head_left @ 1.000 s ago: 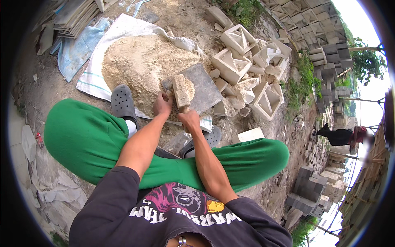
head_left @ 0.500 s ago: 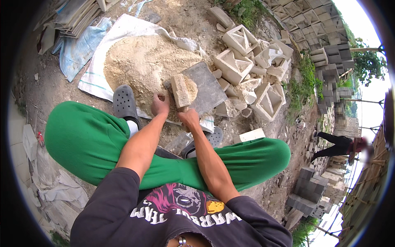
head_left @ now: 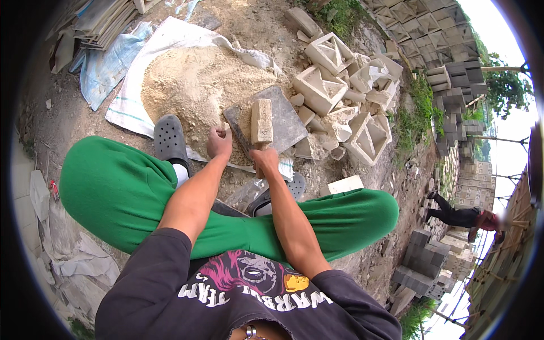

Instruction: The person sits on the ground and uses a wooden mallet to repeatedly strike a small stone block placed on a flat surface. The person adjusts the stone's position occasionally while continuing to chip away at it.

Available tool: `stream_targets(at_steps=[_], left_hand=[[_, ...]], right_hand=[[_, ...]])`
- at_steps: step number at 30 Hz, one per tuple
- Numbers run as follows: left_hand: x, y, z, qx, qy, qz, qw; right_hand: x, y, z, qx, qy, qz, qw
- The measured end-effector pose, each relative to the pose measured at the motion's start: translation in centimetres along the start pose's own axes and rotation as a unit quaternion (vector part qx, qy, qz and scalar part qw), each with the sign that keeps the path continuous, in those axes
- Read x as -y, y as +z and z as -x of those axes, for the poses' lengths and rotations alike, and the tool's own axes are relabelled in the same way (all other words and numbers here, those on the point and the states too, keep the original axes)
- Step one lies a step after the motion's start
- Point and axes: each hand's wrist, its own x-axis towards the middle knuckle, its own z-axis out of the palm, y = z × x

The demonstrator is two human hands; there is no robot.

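Note:
My right hand (head_left: pixel 264 160) is wrapped round the handle of a dusty wooden mallet (head_left: pixel 262 122), whose blocky head is over a flat grey slab (head_left: pixel 290 124). Pale crushed grit lies on the slab, partly hidden by the mallet head. Just left of the slab, my left hand (head_left: pixel 220 143) is closed, with its fingers bent together. A pale bit shows at its fingertips, too small to name. Beyond both hands, a heap of crumbly tan grit (head_left: pixel 184 82) spreads over a white woven sack (head_left: pixel 127 110).
Broken hollow pale blocks (head_left: pixel 320 90) are piled right of the slab. A blue sheet (head_left: pixel 105 76) and stacked boards (head_left: pixel 107 28) lie at the far left. Grey blocks (head_left: pixel 422 260) stand at the right, near another person (head_left: pixel 462 217) walking. My shoe (head_left: pixel 170 139) borders the sack.
The mallet head has swung right across the slab and now points more straight away from me. My left hand stays almost in place. The other person has shifted in stride.

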Motion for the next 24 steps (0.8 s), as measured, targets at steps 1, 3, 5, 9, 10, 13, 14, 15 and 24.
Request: stream_targets(at_steps=[1, 3, 5, 9, 10, 13, 14, 15, 24], left_hand=[[-0.3, 0.0, 0.2, 0.0, -0.002, 0.0, 1.0], [0.2, 0.0, -0.1, -0.005, 0.004, 0.011, 1.0], [0.4, 0.1, -0.1, -0.001, 0.002, 0.014, 1.0], [1.9, 0.3, -0.6, -0.004, 0.009, 0.018, 1.0], [2.4, 0.3, -0.7, -0.005, 0.003, 0.025, 1.0], [1.2, -0.1, -0.5, 0.003, -0.013, -0.003, 1.0], [0.6, -0.3, -0.2, -0.002, -0.011, -0.006, 1.0], [-0.1, -0.3, 0.0, -0.005, -0.008, -0.007, 1.0], [0.8, -0.2, -0.3, -0.005, -0.022, -0.009, 1.0]], right_hand=[[-0.1, -0.4, -0.2, -0.002, -0.001, -0.013, 1.0], [1.3, -1.4, 0.7, 0.005, -0.009, -0.031, 0.999], [2.6, -2.0, 1.8, -0.043, -0.059, -0.066, 0.995], [6.4, -2.3, 2.3, -0.101, -0.148, -0.137, 0.974], [6.6, -2.1, 1.8, -0.089, -0.157, -0.118, 0.976], [5.6, -1.6, -0.3, -0.056, -0.151, -0.052, 0.986], [4.8, -1.1, -0.8, -0.038, -0.127, -0.018, 0.991], [3.6, -0.8, -1.7, -0.023, -0.103, 0.017, 0.994], [5.6, -2.1, 1.4, -0.052, -0.123, -0.054, 0.99]])
